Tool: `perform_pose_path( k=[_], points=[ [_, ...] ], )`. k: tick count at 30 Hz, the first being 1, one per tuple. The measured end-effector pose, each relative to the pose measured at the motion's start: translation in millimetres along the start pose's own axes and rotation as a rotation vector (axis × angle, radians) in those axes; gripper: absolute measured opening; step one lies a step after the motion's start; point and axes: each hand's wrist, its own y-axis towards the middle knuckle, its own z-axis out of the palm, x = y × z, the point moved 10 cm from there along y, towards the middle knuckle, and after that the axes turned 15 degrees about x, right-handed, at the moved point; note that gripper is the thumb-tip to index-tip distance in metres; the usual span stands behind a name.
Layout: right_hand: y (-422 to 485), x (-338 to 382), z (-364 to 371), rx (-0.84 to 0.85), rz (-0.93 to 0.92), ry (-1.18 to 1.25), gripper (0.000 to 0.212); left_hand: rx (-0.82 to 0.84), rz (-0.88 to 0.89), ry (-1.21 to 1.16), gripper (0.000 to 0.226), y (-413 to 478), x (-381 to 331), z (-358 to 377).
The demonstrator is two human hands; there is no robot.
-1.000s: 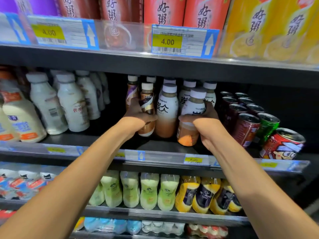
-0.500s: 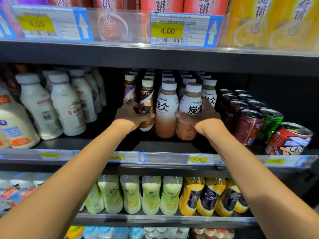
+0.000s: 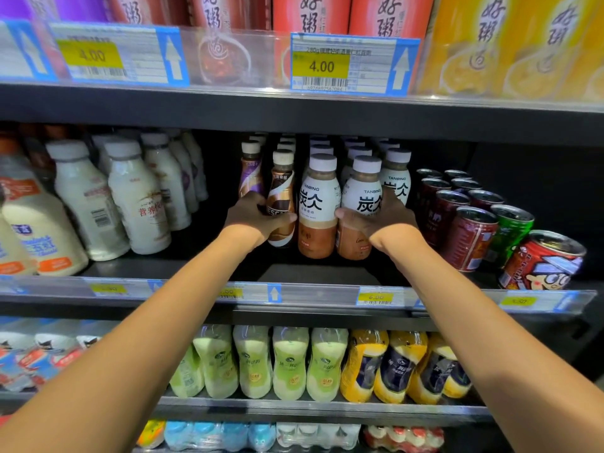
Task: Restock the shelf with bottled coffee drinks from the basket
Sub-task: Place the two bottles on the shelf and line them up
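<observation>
Both my arms reach into the middle shelf (image 3: 313,273). My left hand (image 3: 253,219) grips a brown swirled coffee bottle (image 3: 281,197) with a cream cap, standing upright at the front of its row. My right hand (image 3: 376,220) grips a white-labelled Tanbing coffee bottle (image 3: 362,197), also upright. Between the two stands another Tanbing bottle (image 3: 318,207), touched by neither palm. More coffee bottles queue behind these in several rows. The basket is out of view.
White milk bottles (image 3: 137,197) fill the shelf's left part. Dark red, green and cartoon cans (image 3: 474,237) stand at the right. Porridge cans sit above behind price tags (image 3: 322,65). Green and yellow drink bottles (image 3: 291,364) line the shelf below.
Both hands pushed their bottles a little deeper into the shelf and set them upright; the right-hand bottle, tilted a second ago, now stands level with its neighbour.
</observation>
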Motion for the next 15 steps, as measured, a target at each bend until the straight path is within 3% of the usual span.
perform_pose_path(
  k=[5,9,11,15],
  points=[
    [-5.4,-3.4,-3.1,0.014,0.081,-0.051,0.085,0.027,0.013,0.060,0.055,1.0,-1.3,-1.6],
    [-32.0,-5.5,-14.3,-0.067,0.038,-0.009,0.055,-0.041,-0.037,0.238,0.051,-15.0,-13.7,-11.5],
    [-53.4,2.4,-16.0,-0.092,-0.041,-0.165,0.040,-0.073,0.007,0.289,0.038,-35.4,-34.0,-11.7],
    [-90.8,13.9,-19.0,-0.126,-0.118,-0.576,0.042,-0.011,0.230,0.522,0.036,-102.2,-99.0,23.1]
  ],
)
